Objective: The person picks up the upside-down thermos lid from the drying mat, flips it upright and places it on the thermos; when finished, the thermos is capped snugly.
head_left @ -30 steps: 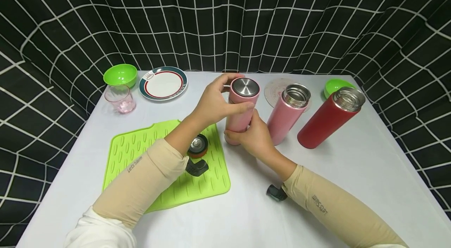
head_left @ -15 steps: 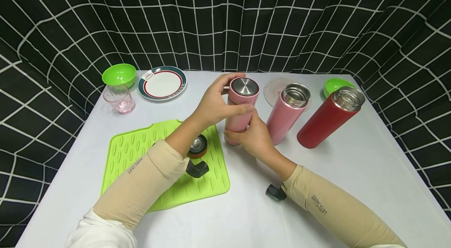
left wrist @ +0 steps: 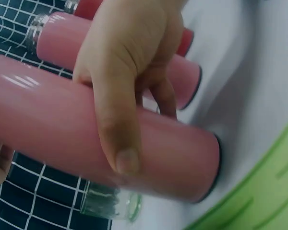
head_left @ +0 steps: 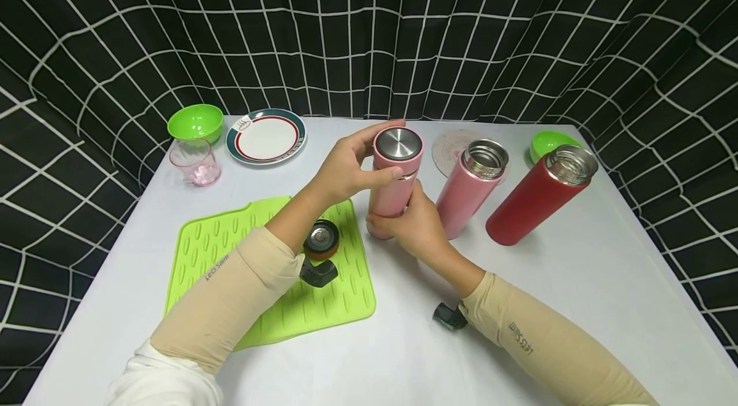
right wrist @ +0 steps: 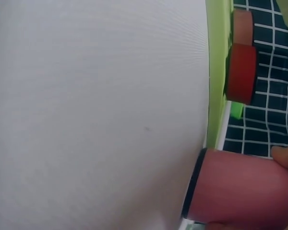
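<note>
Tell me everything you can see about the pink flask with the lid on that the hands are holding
The pink flask is a slim, glossy cylinder, seemingly metal, with a dark base ring. It stands upright on the white table beside the green mat. Its pink cap, topped by a steel disc, is on. The left hand grips the cap; the right hand holds the lower body.

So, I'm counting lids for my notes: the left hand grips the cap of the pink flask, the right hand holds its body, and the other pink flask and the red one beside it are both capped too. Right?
Not quite. In the head view the other pink flask and the red flask stand open, steel mouths bare. The rest holds: the left hand grips the cap of the pink flask, and the right hand holds its body.
</note>
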`<state>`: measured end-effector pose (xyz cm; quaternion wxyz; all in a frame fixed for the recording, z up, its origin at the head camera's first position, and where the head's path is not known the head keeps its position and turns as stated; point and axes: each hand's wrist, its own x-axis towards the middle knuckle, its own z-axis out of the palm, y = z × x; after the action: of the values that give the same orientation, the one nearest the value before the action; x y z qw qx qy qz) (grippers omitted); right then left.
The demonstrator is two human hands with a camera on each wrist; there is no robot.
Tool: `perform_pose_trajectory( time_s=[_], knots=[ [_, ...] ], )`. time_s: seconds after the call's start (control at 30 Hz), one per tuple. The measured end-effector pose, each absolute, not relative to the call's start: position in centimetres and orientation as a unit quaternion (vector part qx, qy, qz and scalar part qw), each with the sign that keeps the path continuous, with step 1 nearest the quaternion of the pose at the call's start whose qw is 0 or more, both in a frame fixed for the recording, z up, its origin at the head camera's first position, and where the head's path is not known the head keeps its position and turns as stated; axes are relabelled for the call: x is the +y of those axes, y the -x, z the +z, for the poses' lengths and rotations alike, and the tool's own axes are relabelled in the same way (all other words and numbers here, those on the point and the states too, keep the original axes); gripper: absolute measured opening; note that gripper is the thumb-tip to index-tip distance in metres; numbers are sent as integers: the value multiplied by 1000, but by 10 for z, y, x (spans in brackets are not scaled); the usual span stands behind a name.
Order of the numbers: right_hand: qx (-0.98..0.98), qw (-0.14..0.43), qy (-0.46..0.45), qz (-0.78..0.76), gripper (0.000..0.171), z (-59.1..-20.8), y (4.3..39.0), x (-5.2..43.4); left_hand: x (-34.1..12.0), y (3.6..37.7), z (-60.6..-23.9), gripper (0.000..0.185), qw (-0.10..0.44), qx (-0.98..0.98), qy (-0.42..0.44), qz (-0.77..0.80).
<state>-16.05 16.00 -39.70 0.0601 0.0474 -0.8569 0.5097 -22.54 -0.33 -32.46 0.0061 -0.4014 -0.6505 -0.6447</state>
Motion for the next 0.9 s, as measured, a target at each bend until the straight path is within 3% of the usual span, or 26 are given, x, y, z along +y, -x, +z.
perform_pose_trajectory(
  time_s=[0.1,0.23,0.37,0.53,0.9],
  knots=[
    [-857,59,-47,510,79,-397,160,160,-4,225,-324,68,-7,-657,400,-639],
    [-863,64,-42,499,81,-395,161,160,0,223,-322,74,18,-679,374,-631],
    [-867,60,-37,494,81,-396,161,159,2,221,-323,68,55,-702,346,-620],
    [-864,59,-41,499,79,-397,160,159,0,220,-328,61,58,-663,365,-651],
    [-862,66,-47,500,79,-396,159,159,-7,228,-328,69,-45,-650,383,-655]
  ],
)
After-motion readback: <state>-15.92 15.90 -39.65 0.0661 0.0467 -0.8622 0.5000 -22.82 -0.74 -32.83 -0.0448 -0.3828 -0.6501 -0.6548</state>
